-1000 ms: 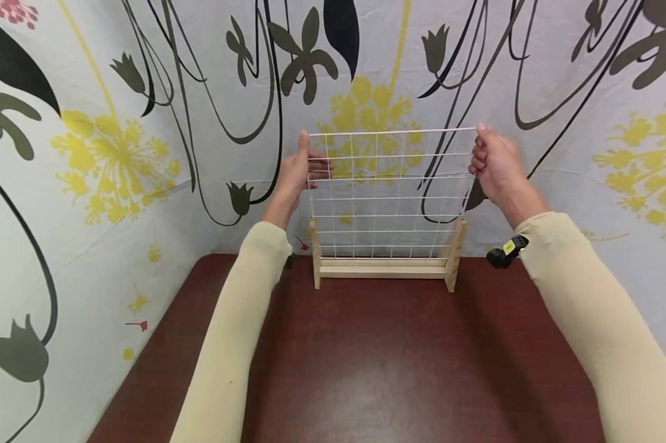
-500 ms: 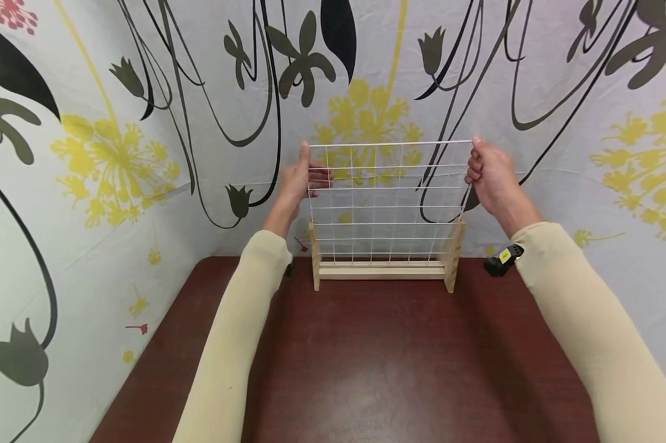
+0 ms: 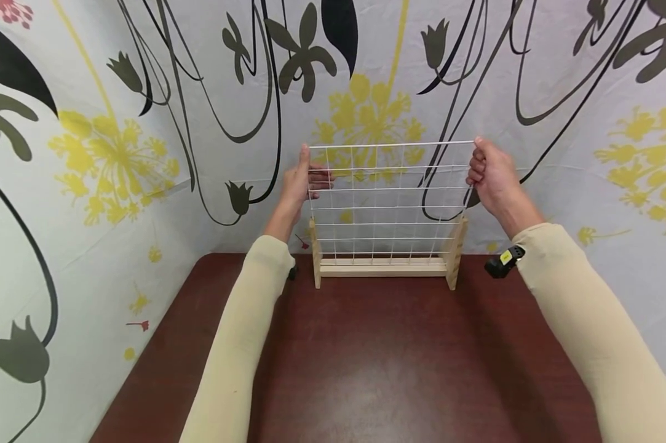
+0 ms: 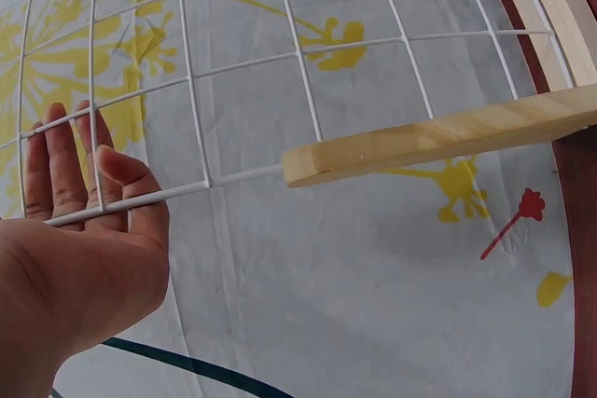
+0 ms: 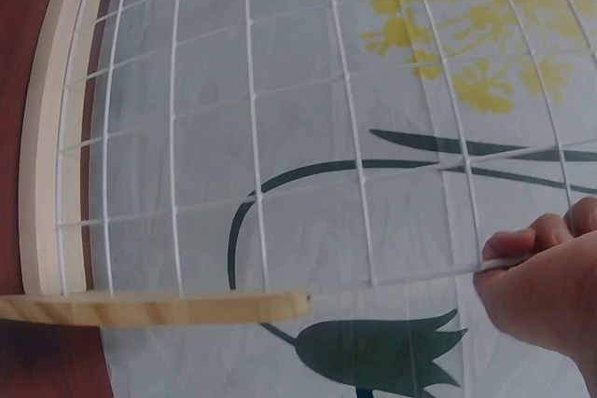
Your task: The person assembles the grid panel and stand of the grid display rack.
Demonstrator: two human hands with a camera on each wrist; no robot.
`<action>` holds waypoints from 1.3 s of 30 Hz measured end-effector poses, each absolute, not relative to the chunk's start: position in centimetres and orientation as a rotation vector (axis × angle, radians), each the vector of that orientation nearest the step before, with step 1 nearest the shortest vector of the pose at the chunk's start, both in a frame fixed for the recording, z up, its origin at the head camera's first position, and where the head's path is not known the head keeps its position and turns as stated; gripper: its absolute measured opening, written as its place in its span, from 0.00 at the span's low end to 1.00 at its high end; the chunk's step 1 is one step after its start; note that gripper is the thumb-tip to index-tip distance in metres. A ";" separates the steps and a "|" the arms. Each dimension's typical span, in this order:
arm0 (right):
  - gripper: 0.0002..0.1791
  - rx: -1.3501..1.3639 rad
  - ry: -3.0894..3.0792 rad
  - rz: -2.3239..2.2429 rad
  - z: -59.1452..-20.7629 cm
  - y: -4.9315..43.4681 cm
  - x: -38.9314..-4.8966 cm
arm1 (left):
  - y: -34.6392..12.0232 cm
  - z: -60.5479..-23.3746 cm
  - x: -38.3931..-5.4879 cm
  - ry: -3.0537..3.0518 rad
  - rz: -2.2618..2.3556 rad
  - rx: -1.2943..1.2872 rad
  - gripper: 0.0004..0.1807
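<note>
A white wire grid stands upright between the two side posts of a pale wooden stand at the table's back. My left hand holds its left edge, thumb up along the wire; the left wrist view shows several fingers of that hand reaching behind the mesh and one curled at the edge wire. At the upper right corner my right hand grips the edge with curled fingers. Both wrist views show the edge wires meeting the left post and the right post. Exact seating of the lower edge is unclear.
The stand rests on a dark red-brown table. Close behind it hangs a white cloth printed with flowers, which also runs along the left side. A small black device is strapped at the right sleeve cuff.
Both hands have lowered the wire grid a little toward the stand's bottom bar, mostly in the earlier half second. Since then the grid and hands look nearly still; the head view has shifted slightly.
</note>
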State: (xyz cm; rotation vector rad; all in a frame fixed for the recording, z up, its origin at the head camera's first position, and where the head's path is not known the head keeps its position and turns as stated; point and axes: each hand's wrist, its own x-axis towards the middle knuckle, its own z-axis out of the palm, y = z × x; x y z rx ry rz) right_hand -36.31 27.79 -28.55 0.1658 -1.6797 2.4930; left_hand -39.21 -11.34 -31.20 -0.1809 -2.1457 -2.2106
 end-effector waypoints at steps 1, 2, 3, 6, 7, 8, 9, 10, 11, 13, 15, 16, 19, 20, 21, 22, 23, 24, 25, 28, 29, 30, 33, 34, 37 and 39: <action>0.27 0.157 -1.684 2.489 -28.4 27.7 -36.3 | -11.3 -31.2 -39.3 -2.132 -2.220 -0.171 0.48; 0.27 0.149 -1.689 2.481 -28.3 27.7 -36.3 | -11.2 -31.2 -39.3 -2.121 -2.229 -0.162 0.47; 0.27 0.142 -1.689 2.476 -28.2 27.6 -36.3 | -11.2 -31.2 -39.4 -2.105 -2.239 -0.151 0.47; 0.27 0.119 -1.694 2.463 -28.0 27.3 -36.5 | -11.2 -31.0 -39.4 -2.084 -2.251 -0.131 0.47; 0.27 0.111 -1.701 2.456 -28.0 27.2 -36.5 | -11.3 -31.1 -39.4 -2.085 -2.245 -0.131 0.47; 0.27 0.102 -1.709 2.451 -28.0 27.1 -36.6 | -11.3 -31.1 -39.3 -2.090 -2.237 -0.130 0.47; 0.27 0.093 -1.716 2.449 -28.0 27.1 -36.6 | -11.3 -31.1 -39.3 -2.095 -2.236 -0.127 0.47; 0.27 0.085 -1.722 2.451 -28.0 27.1 -36.7 | -11.4 -31.2 -39.3 -2.106 -2.228 -0.126 0.48; 0.26 0.079 -1.725 2.456 -28.1 27.1 -36.7 | -11.4 -31.2 -39.2 -2.117 -2.221 -0.125 0.48; 0.26 0.080 -1.725 2.471 -28.3 27.0 -36.8 | -11.6 -31.4 -39.2 -2.129 -2.213 -0.117 0.48; 0.25 0.099 -1.721 2.487 -28.4 27.0 -36.7 | -11.7 -31.4 -39.0 -2.132 -2.218 -0.106 0.49; 0.25 0.114 -1.709 2.501 -28.5 26.9 -36.7 | -11.7 -31.5 -38.9 -2.133 -2.213 -0.106 0.49; 0.21 0.179 -1.636 2.562 -28.9 27.0 -36.4 | -11.8 -31.5 -38.7 -2.124 -2.223 -0.104 0.49; 0.20 0.205 -1.591 2.603 -29.1 27.0 -36.3 | -11.9 -31.5 -38.6 -2.124 -2.229 -0.103 0.49; 0.18 0.233 -1.534 2.656 -29.3 27.1 -36.2 | -12.0 -31.5 -38.5 -2.128 -2.232 -0.101 0.49; 0.17 0.260 -1.460 2.722 -29.5 27.3 -36.1 | -12.0 -31.5 -38.3 -2.135 -2.237 -0.101 0.48; 0.16 0.282 -1.395 2.780 -29.8 27.5 -36.0 | -12.0 -31.4 -38.3 -2.145 -2.246 -0.106 0.48; 0.15 0.297 -1.338 2.830 -30.1 27.8 -35.8 | -12.0 -31.4 -38.2 -2.155 -2.257 -0.110 0.48; 0.15 0.313 -1.286 2.876 -30.3 28.1 -35.7 | -12.0 -31.3 -38.2 -2.174 -2.263 -0.122 0.48; 0.16 0.350 -1.197 2.931 -31.0 28.9 -35.2 | -12.2 -31.0 -38.1 -2.252 -2.275 -0.177 0.49; 0.17 0.365 -1.194 2.925 -31.2 29.2 -35.1 | -12.3 -30.9 -38.1 -2.278 -2.280 -0.199 0.49; 0.19 0.386 -1.203 2.908 -31.4 29.4 -34.9 | -12.4 -30.8 -38.1 -2.311 -2.274 -0.221 0.50; 0.26 0.449 -1.246 2.849 -32.0 30.4 -34.2 | -12.9 -30.7 -38.1 -2.411 -2.218 -0.315 0.47; 0.28 0.464 -1.292 2.808 -32.2 30.8 -33.9 | -13.1 -30.9 -38.1 -2.438 -2.182 -0.353 0.45; 0.31 0.447 -1.502 2.558 -33.0 32.0 -33.0 | -14.2 -31.8 -37.7 -2.503 -1.991 -0.449 0.38; 0.32 0.392 -1.735 2.238 -33.6 32.9 -32.5 | -15.2 -32.8 -37.2 -2.522 -1.804 -0.483 0.39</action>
